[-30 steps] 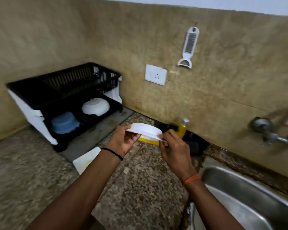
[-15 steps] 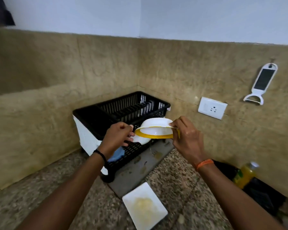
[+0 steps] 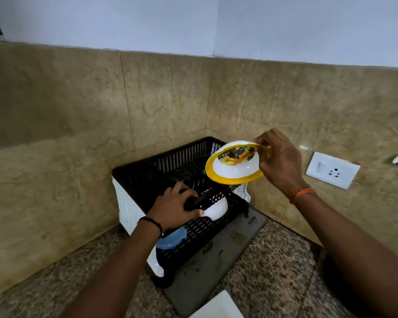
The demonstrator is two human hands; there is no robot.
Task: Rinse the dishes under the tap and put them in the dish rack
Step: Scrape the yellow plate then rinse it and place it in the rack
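A home kitchen: a speckled granite counter [image 3: 274, 267] runs into a corner of tan stone-look wall tiles [image 3: 166, 99], a black-and-white plastic dish rack [image 3: 129, 203] stands on it holding bowls, and a white wall socket [image 3: 332, 170] sits above the counter.

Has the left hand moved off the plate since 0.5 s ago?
Yes. The left hand has dropped from the plate and now grips the rack's upper front edge; only the right hand holds the plate, above the rack's top tier.
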